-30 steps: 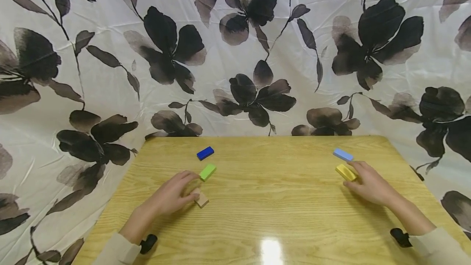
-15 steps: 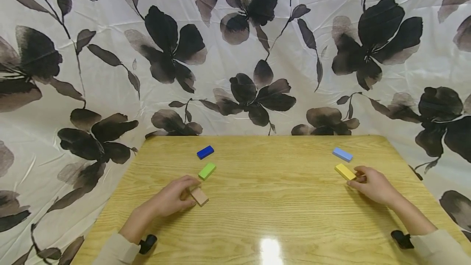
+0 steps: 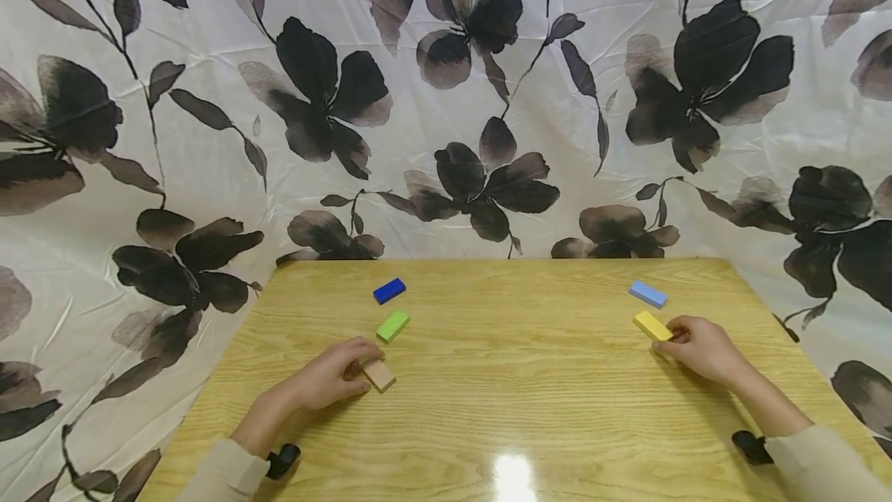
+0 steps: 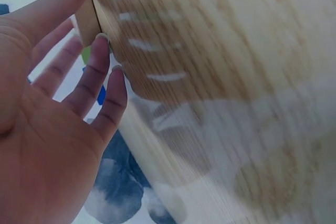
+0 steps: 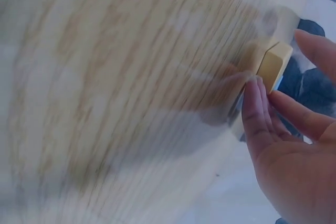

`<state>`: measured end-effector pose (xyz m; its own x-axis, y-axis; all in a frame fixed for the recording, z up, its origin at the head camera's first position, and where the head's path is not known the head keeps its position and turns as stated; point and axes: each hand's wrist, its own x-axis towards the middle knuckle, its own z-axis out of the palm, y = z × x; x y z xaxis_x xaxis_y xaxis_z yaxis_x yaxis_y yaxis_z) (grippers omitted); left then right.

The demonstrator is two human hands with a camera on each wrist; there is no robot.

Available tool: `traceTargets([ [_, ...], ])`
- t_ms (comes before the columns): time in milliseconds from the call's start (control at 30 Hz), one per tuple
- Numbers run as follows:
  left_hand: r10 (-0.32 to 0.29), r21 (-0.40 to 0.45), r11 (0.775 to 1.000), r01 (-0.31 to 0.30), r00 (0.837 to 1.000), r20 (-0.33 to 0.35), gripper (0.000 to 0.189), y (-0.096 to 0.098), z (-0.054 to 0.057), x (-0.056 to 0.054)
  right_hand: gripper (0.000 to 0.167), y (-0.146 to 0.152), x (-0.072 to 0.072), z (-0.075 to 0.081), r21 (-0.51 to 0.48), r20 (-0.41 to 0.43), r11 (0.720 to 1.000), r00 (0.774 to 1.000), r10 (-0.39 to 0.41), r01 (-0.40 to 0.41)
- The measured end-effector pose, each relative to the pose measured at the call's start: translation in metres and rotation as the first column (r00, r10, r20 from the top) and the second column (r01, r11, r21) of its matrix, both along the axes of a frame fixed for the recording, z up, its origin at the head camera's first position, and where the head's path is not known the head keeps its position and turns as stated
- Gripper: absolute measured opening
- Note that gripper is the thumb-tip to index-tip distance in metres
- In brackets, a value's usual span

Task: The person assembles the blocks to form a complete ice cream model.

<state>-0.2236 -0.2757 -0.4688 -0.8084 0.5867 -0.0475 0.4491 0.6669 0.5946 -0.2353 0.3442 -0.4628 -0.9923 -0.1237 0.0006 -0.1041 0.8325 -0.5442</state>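
My left hand [image 3: 327,374] rests low over the table, thumb and fingers on either side of a plain wooden block [image 3: 379,375]. In the left wrist view the thumb touches this block [image 4: 86,22], with the fingers behind it. On the right, a yellow block [image 3: 651,325] lies flat, its near end between the thumb and fingers of my right hand [image 3: 705,351]. The right wrist view has the fingertips against the yellow block [image 5: 274,66]; the thumb tip looks close to its end, contact unclear. A green block [image 3: 393,327] lies just beyond the left fingers.
A dark blue block [image 3: 389,290] lies behind the green one. Beyond the yellow block is a light blue block [image 3: 648,293]. The wood-grain table [image 3: 516,393] meets a floral cloth [image 3: 467,99] at its back edge. Each wrist carries a black device [image 3: 283,462].
Both hands have drawn back slightly from over their blocks, their fingers coming to the near ends. The right thumb has since moved in toward the yellow block. The blocks stay nearly in place.
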Motion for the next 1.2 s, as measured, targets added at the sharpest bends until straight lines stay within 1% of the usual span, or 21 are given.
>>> traceTargets([
  [133, 0.008, 0.009, 1.000, -0.008, 1.000, 0.004, 0.043, 0.001, -0.002, 0.000, 0.058, 0.000, -0.002, -0.002, 0.004, 0.005, 1.000, 1.000, -0.012, 0.012],
  [333, -0.005, 0.041, 0.999, 0.005, 1.000, -0.005, 0.037, 0.000, -0.003, 0.000, 0.053, -0.001, -0.005, -0.006, 0.011, -0.021, 1.000, 0.999, -0.026, 0.026],
  [433, -0.009, 0.048, 0.999, 0.008, 1.000, 0.000, 0.036, 0.000, -0.003, -0.002, 0.052, -0.001, -0.007, -0.006, 0.007, -0.024, 1.000, 0.999, -0.030, 0.030],
  [700, -0.025, 0.030, 0.999, 0.025, 1.000, 0.004, 0.034, 0.000, 0.000, -0.008, 0.050, 0.000, -0.008, -0.005, 0.023, -0.026, 0.999, 0.999, -0.036, 0.037],
  [867, -0.030, 0.015, 0.999, 0.030, 1.000, 0.004, 0.033, 0.000, 0.001, -0.009, 0.049, -0.001, -0.010, -0.006, 0.036, -0.026, 0.998, 0.998, -0.052, 0.053],
  [1000, -0.049, 0.016, 0.999, 0.049, 0.999, -0.004, 0.032, 0.000, 0.003, -0.009, 0.046, -0.002, -0.009, -0.006, 0.034, -0.037, 0.998, 0.998, -0.055, 0.057],
  [1100, -0.056, 0.019, 0.998, 0.056, 0.998, 0.004, 0.031, 0.000, 0.005, -0.010, 0.042, -0.002, -0.010, -0.006, 0.033, -0.055, 0.998, 0.997, -0.050, 0.052],
  [1200, -0.044, 0.015, 0.999, 0.044, 0.999, 0.027, 0.031, -0.001, 0.007, -0.011, 0.037, -0.003, -0.011, -0.006, 0.037, -0.069, 0.998, 0.997, -0.045, 0.047],
])
